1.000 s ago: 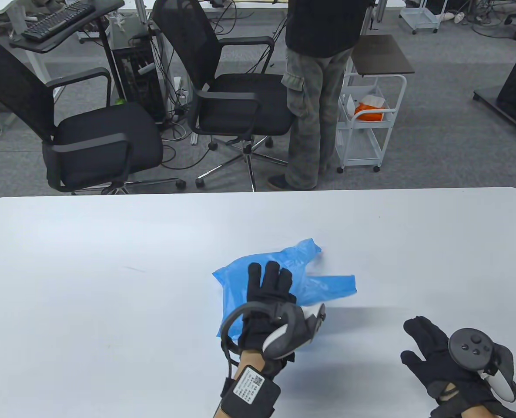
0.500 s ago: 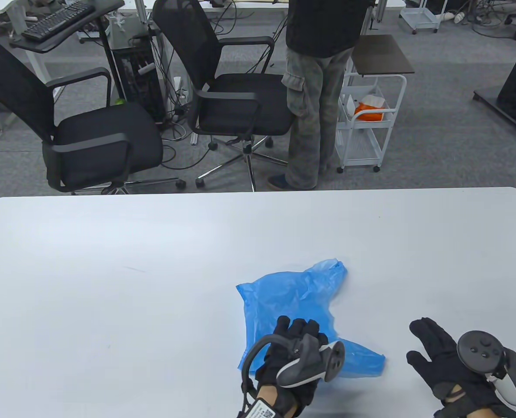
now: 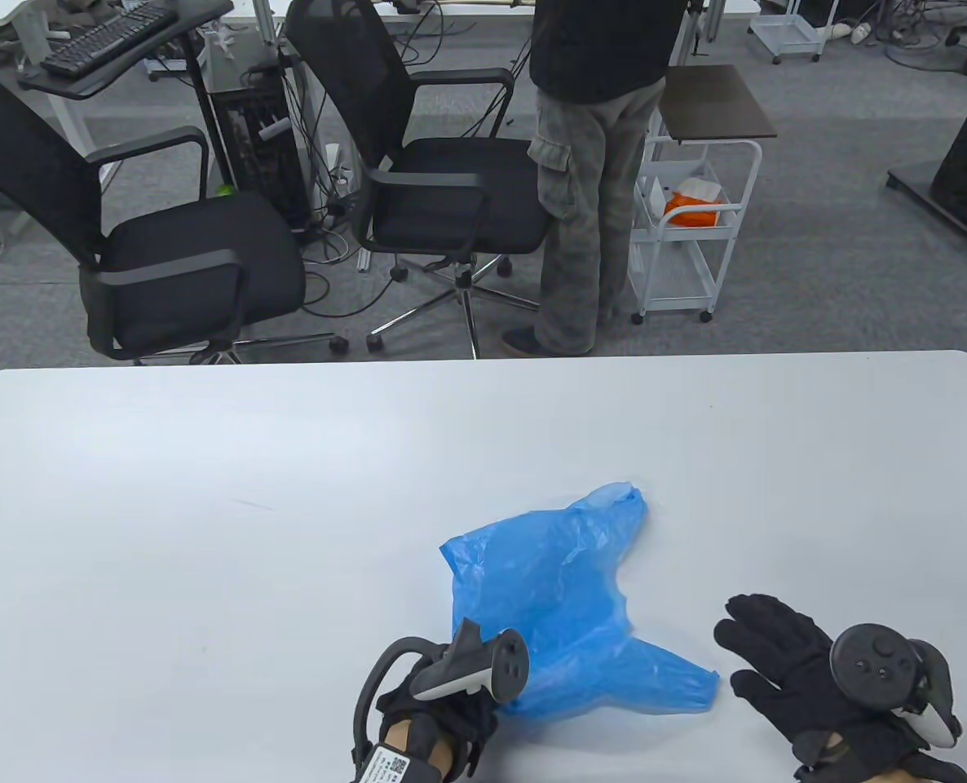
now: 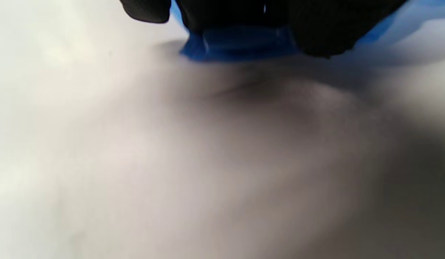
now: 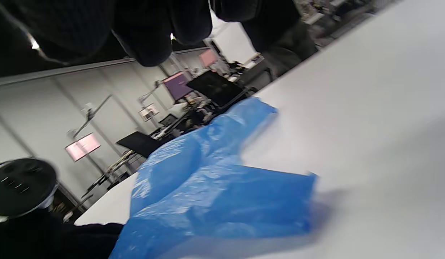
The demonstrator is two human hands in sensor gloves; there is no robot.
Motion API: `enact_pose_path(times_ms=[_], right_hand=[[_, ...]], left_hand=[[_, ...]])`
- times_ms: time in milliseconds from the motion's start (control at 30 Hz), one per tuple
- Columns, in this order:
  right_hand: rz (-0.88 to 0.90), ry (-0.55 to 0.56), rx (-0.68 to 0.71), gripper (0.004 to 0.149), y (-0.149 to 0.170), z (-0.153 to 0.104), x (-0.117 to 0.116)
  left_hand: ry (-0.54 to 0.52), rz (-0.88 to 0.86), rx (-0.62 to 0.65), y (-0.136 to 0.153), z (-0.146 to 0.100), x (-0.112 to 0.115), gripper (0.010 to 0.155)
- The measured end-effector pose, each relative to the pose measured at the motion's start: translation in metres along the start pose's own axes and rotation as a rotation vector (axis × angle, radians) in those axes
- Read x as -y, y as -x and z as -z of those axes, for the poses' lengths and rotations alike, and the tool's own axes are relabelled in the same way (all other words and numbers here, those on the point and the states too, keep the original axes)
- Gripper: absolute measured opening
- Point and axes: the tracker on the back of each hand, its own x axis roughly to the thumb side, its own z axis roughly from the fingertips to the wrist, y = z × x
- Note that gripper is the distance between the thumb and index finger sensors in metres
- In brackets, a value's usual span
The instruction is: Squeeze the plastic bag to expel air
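The plastic bag (image 3: 557, 595) is thin blue film, crinkled and faintly glossy, half see-through where it lies single. The table (image 3: 206, 489) has a smooth, matt white top. Both gloves, on the left hand (image 3: 430, 714) and right hand (image 3: 801, 677), are black knitted cloth, matt; the trackers are hard plastic.
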Motion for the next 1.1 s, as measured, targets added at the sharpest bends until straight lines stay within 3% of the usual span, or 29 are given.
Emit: enact_pose_path(times_ms=[167,267,433,533,700,1100], right_hand=[[-0.312,-0.193,0.184,0.057,-0.074,0.039,-0.037],[-0.365,-0.353,0.223,0.057,-0.098,0.071,-0.085],[-0.464,-0.575,0.195,0.06,-0.095,0.101,-0.154],[-0.49,-0.644,0.166,0.061,-0.084,0.104,-0.17],[-0.407,-0.652,0.138,0.059,-0.055,0.099,-0.165],[-0.321,-0.62,-0.02,0.052,0.023,0.066,-0.1]], left_hand=[[-0.018,-0.056,0.0,0.005,0.001,0.005,0.062],[-0.011,-0.079,-0.003,0.006,0.001,0.007,0.063],[0.01,-0.181,0.006,0.013,0.003,0.009,0.062],[0.011,-0.17,0.002,0.013,0.003,0.009,0.062],[0.007,-0.177,-0.013,0.012,0.003,0.005,0.06],[0.008,-0.187,-0.028,0.012,0.003,0.005,0.059]])
